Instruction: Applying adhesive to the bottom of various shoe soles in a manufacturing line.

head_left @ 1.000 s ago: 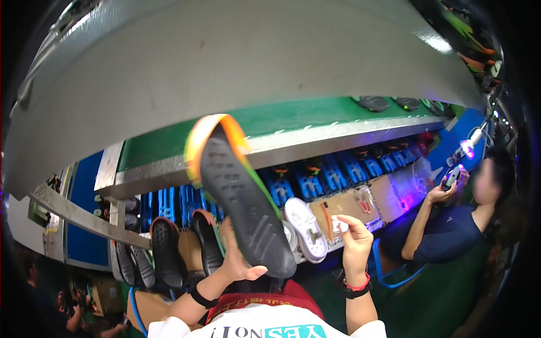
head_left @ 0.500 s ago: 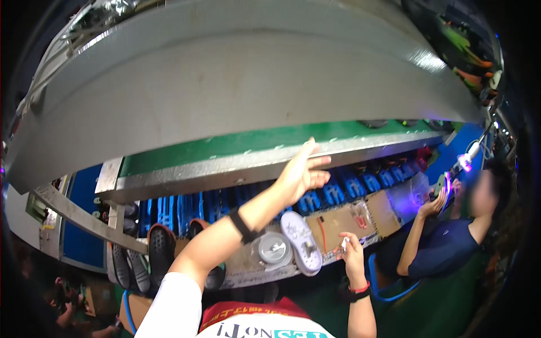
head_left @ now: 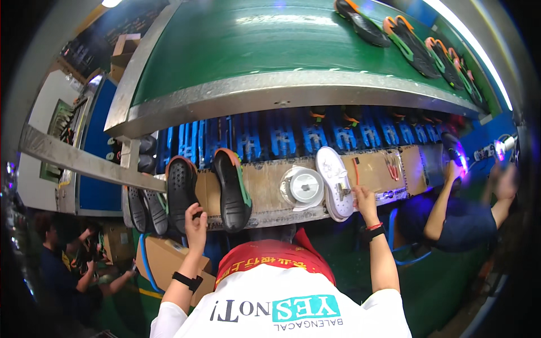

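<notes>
My left hand [head_left: 195, 225] is at the near end of a black shoe sole with small holes [head_left: 181, 188], fingers loosely bent and apart, with nothing visible in them. Whether its fingertips touch the sole cannot be told. To its right lies another black sole with green and orange edging [head_left: 232, 191]. My right hand [head_left: 366, 204] is beside the near right edge of a white shoe sole [head_left: 333, 180], fingers drawn together; what they hold, if anything, is too small to make out. Some small grey-brown piece lies on the white sole. A round, pale lidded container [head_left: 306, 187] stands left of it.
A green conveyor belt [head_left: 253, 48] with a metal edge runs above, carrying several shoe uppers [head_left: 414, 48]. Blue racks [head_left: 282, 138] line the back of the cardboard-covered bench [head_left: 265, 191]. A co-worker [head_left: 459, 222] works at the right; a metal bar [head_left: 84, 160] crosses the left.
My left hand has come down from in front of the conveyor edge to the black sole at left. My right hand is now closer to the white sole. The view has shifted, showing more belt.
</notes>
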`<state>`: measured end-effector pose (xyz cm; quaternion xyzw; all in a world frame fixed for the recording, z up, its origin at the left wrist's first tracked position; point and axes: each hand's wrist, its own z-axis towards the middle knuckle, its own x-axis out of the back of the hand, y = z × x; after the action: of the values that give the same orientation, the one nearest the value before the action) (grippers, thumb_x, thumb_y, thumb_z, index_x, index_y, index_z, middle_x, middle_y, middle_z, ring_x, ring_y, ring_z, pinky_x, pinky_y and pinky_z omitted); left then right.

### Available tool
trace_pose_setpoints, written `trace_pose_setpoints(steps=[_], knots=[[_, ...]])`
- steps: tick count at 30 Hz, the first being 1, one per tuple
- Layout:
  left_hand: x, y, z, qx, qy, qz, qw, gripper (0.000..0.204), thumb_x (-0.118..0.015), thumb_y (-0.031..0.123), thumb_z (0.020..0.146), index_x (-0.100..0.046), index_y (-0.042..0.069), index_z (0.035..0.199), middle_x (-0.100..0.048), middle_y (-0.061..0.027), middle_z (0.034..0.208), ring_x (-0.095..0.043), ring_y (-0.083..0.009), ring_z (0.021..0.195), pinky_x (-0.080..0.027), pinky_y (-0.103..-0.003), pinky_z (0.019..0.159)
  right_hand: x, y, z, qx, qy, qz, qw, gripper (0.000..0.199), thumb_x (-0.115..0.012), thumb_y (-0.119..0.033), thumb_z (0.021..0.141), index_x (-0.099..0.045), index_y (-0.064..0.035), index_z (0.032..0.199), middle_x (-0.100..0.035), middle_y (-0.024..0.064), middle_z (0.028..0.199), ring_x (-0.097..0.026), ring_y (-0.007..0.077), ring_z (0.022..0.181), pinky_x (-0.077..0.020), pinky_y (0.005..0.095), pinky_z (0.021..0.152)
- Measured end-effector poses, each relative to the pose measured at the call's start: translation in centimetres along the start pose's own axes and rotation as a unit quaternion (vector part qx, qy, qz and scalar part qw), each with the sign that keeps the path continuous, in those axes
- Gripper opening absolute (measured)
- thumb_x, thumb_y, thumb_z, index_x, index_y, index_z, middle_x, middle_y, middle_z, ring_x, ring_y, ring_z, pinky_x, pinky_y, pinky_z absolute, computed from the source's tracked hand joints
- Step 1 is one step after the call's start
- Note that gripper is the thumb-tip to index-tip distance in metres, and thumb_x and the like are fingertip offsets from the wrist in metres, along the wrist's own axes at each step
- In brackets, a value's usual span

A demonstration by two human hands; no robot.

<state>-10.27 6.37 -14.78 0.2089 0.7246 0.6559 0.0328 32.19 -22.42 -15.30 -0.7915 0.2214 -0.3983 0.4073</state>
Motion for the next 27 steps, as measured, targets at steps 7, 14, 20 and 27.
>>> trace_pose_setpoints(steps=[7, 14, 20, 27], knots=[[3.8, -2.2, -0.6, -0.028, 0.097, 0.006, 0.995, 0.044, -0.06, 0.0, 0.088, -0.045, 0.005, 0.129, -0.055, -0.0062, 0.116, -0.051, -0.0047, 0.067, -0.041, -0.018, 0.058, -1.3, 1.5, 0.4, 0.175, 0.117, -0.231, 0.95, 0.018, -0.053, -0.017, 0.094, -0.06, -0.0013, 0.098, -0.065, 0.0208, 0.082, -0.064, 0.0374, 0.076, -0.0483, 0.0437, 0.066], [6.4, -0.5, 0.4, -0.098, 0.156, 0.336, 0.924, 0.053, -0.07, 0.009, 0.075, -0.047, 0.003, 0.123, -0.051, -0.0132, 0.114, -0.049, -0.0258, 0.102, -0.043, -0.036, 0.086, -2.6, 1.1, 0.2, 0.127, 0.12, -0.273, 0.946, 0.029, -0.071, -0.03, 0.081, -0.064, -0.0028, 0.089, -0.059, 0.0151, 0.065, -0.06, 0.032, 0.063, -0.0458, 0.041, 0.06], [9.0, -2.7, 2.5, -0.047, 0.146, 0.433, 0.888, 0.057, -0.07, 0.012, 0.073, -0.044, 0.002, 0.123, -0.048, -0.0207, 0.117, -0.045, -0.0388, 0.112, -0.038, -0.044, 0.096, -3.4, 1.2, 0.7, 0.11, 0.153, -0.2, 0.961, 0.024, -0.074, -0.024, 0.078, -0.065, -0.0014, 0.083, -0.059, 0.0121, 0.064, -0.059, 0.0285, 0.061, -0.0455, 0.0389, 0.059], [12.4, -0.8, 4.5, 0.054, -0.017, 0.312, 0.948, 0.039, -0.07, 0.007, 0.074, -0.059, -0.003, 0.11, -0.065, -0.0122, 0.084, -0.063, -0.021, 0.071, -0.051, -0.032, 0.064, -5.7, -5.7, -1.4, 0.282, 0.069, -0.16, 0.944, 0.014, -0.073, -0.01, 0.076, -0.067, 0.0009, 0.084, -0.067, 0.0138, 0.082, -0.063, 0.0223, 0.079, -0.0466, 0.0328, 0.075]])
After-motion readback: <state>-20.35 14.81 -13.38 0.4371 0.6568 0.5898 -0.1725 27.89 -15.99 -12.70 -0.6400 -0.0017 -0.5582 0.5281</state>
